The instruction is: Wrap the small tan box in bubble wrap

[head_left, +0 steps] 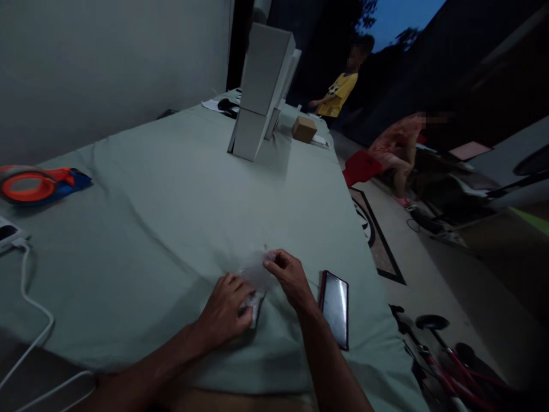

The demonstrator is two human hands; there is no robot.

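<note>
- The left hand (227, 312) is laid palm down on the table (171, 200), fingers curled tight on the near end of a clear plastic packet (257, 276).
- The right hand (291, 277) is bent at the wrist, fingertips pinched on the packet's far edge (contents unclear).
- A phone (335, 309) is seen just beside the right wrist.

The plastic wrapper (256, 273) just left of the phone (335, 308) looks thin, translucent and crinkled, the phone's face glossy glass. Both lie on matt, softly creased cloth (171, 200); far beyond the phone, the small box (304, 129) looks like dull brown cardboard.
</note>
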